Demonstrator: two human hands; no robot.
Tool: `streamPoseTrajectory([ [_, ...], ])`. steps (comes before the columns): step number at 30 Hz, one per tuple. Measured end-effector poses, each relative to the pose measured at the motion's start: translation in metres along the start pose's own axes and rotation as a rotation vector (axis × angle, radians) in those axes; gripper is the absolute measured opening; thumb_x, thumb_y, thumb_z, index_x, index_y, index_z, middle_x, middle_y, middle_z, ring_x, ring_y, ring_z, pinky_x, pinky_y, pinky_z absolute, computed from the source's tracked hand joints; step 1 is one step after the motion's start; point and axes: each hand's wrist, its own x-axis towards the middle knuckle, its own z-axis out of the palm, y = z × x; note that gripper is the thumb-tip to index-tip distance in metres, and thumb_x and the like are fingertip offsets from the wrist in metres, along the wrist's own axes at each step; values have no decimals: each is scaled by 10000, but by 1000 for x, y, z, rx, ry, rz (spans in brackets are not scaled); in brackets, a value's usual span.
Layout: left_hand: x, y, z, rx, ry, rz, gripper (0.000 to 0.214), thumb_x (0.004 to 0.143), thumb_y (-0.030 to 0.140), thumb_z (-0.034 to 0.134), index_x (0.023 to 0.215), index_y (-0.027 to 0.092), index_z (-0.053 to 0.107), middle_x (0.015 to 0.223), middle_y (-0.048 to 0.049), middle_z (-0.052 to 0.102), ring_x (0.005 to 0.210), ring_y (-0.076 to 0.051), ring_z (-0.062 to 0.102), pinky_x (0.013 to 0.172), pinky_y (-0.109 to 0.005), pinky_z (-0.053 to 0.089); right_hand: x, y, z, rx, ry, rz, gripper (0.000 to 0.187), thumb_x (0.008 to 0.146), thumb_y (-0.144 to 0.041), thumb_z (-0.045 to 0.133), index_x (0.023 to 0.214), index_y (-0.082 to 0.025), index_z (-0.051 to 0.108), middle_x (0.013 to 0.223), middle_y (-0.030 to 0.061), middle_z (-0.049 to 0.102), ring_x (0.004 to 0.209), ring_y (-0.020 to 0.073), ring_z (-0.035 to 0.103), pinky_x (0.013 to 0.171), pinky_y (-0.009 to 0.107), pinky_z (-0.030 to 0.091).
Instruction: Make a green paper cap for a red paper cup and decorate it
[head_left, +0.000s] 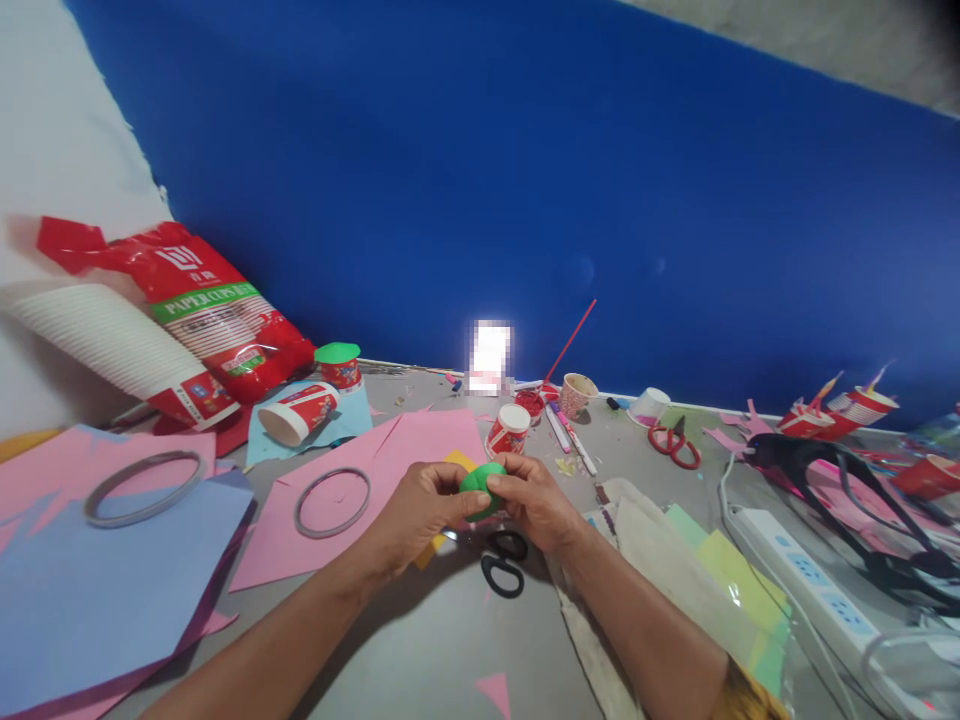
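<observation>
Both of my hands meet over the middle of the grey table and pinch a small green paper piece (480, 484). My left hand (424, 505) grips its left side with thumb and fingers closed. My right hand (529, 500) grips its right side, fingers curled. Just below my hands lie black-handled scissors (504, 562). A yellow paper scrap (454, 462) shows under my left hand, on a pink sheet (360, 490) that carries a grey ring (331, 501).
Blue and pink paper sheets (97, 580) with another ring (142, 487) cover the left. A red bag (210, 310) and stacked cups (97, 345) stand at back left. Paper cups (508, 428), red scissors (675, 442), pens and a power strip (802, 570) lie to the right.
</observation>
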Motion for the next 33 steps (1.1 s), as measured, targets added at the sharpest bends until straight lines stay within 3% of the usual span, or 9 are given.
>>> streamPoseTrajectory([
  [10,2,-1,-2,-16,-18,16,326,567,416,937,670,173,745,694,-8,687,700,-164,626,675,-286,494,3,3,-1,-18,-7,-3,406,606,-427,953,725,-154,676,643,-28,686,543,97,633,549,204,534],
  [20,3,-2,-3,-13,2,8,424,609,551,901,663,163,738,724,-40,693,714,-192,633,698,-337,508,2,2,-2,-62,0,-34,387,632,-434,925,714,-159,666,653,-25,665,554,99,607,566,220,520],
  [27,2,-2,-4,5,-36,18,330,591,413,938,757,180,774,765,-27,720,741,-190,647,712,-323,514,2,0,-1,-66,10,-27,392,624,-442,922,746,-162,676,665,-23,670,562,101,597,557,215,496],
  [33,4,-4,-3,-13,8,-7,397,637,511,902,727,152,760,776,-62,729,752,-221,666,729,-365,541,3,1,-1,-75,24,-18,379,615,-430,919,737,-157,687,658,-23,673,567,95,592,559,201,489],
])
